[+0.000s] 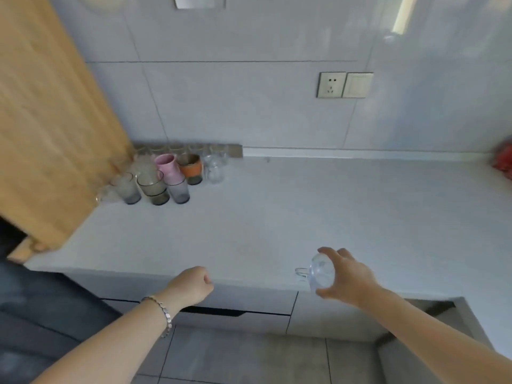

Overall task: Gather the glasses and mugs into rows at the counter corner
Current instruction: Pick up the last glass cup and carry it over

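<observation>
My right hand (346,275) grips a clear glass mug (318,273) from above, its handle pointing left, over the front edge of the grey counter (277,217). My left hand (191,284) is a closed fist with nothing in it, at the counter's front edge. Far off in the back left corner stand gathered glasses: a pink mug (167,166), an orange-banded cup (191,169), a smoky tumbler (153,187), a grey tumbler (127,188), a purple-tinted glass (178,191) and clear glass mugs (214,169).
A wooden cabinet side (55,120) borders the corner on the left. A wall socket (331,85) and switch sit on the tiled wall. Something red (504,159) lies at the far right edge. Drawers run below the counter.
</observation>
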Demonstrator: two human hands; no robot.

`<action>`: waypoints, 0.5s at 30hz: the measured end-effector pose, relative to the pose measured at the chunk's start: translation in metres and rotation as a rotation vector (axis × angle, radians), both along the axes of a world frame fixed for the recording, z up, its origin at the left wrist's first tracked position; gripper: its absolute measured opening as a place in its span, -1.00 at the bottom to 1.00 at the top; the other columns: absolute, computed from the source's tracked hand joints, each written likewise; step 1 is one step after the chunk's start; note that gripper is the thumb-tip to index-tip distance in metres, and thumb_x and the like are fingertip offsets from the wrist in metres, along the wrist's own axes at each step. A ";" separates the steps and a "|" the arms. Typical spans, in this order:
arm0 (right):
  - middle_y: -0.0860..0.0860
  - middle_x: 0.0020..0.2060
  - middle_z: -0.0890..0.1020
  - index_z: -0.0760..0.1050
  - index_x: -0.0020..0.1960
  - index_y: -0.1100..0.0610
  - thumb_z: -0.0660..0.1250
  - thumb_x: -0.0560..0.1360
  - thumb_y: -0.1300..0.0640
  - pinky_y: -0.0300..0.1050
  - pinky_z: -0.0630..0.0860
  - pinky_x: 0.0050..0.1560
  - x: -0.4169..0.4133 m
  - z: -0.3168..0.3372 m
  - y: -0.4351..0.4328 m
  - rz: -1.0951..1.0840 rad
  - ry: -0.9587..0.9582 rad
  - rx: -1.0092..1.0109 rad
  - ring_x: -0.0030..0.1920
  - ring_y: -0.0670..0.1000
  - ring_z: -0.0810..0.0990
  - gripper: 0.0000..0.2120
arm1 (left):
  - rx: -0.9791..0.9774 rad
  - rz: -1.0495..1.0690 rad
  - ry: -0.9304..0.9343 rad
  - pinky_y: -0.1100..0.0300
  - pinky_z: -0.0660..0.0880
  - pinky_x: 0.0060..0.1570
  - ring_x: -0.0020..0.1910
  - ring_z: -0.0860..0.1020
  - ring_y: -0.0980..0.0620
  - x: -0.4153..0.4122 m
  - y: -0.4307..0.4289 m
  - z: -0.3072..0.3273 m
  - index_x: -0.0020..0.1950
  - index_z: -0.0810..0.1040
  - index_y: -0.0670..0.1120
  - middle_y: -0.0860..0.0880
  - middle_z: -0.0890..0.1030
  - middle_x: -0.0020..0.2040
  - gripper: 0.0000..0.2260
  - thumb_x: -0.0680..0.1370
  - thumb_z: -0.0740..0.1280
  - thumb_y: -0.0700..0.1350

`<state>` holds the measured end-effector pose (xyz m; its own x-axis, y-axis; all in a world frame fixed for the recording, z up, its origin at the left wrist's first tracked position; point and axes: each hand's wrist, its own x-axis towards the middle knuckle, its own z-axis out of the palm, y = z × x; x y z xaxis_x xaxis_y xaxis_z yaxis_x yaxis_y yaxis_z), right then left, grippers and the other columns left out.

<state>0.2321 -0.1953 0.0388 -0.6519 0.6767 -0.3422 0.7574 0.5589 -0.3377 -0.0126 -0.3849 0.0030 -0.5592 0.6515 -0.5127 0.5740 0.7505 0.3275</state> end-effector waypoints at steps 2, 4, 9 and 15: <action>-0.02 0.28 0.38 0.13 0.44 -0.13 0.43 0.31 -0.10 -0.12 0.48 0.13 -0.040 -0.005 0.008 0.045 -0.008 -0.003 0.17 0.07 0.54 -0.21 | -0.011 0.041 -0.007 0.21 0.28 -0.24 -0.17 0.36 0.00 -0.031 -0.003 -0.003 -0.31 0.31 0.02 -0.03 0.40 -0.14 -0.79 0.53 0.14 -0.14; -0.03 0.28 0.38 0.13 0.44 -0.13 0.44 0.30 -0.09 -0.14 0.48 0.10 -0.079 -0.012 0.020 0.091 -0.020 -0.013 0.17 0.06 0.54 -0.19 | -0.009 0.091 -0.020 0.18 0.40 -0.06 -0.09 0.47 -0.03 -0.059 0.001 -0.006 -0.14 0.42 -0.03 -0.01 0.46 -0.09 -0.89 0.55 0.15 -0.11; -0.03 0.26 0.39 0.14 0.44 -0.10 0.45 0.28 -0.05 -0.16 0.50 0.05 -0.187 -0.034 0.061 0.212 -0.049 -0.064 0.15 0.06 0.55 -0.18 | -0.011 0.198 -0.045 0.18 0.43 0.01 0.02 0.53 0.01 -0.129 0.026 -0.016 -0.12 0.43 0.01 0.02 0.50 -0.02 -0.90 0.56 0.15 -0.08; -0.01 0.27 0.38 0.15 0.42 -0.09 0.45 0.29 -0.01 -0.20 0.43 -0.07 -0.309 -0.051 0.093 0.339 -0.050 -0.098 0.14 0.06 0.55 -0.21 | -0.023 0.250 -0.068 0.14 0.46 0.00 0.02 0.53 -0.02 -0.205 0.055 -0.013 -0.15 0.40 0.03 -0.03 0.55 0.01 -0.91 0.55 0.17 -0.07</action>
<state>-0.0766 -0.1021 -0.0127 -0.8147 0.3871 -0.4318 0.5512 0.7483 -0.3691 -0.2175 -0.3295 -0.0099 -0.6651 0.4846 -0.5682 0.3465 0.8742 0.3400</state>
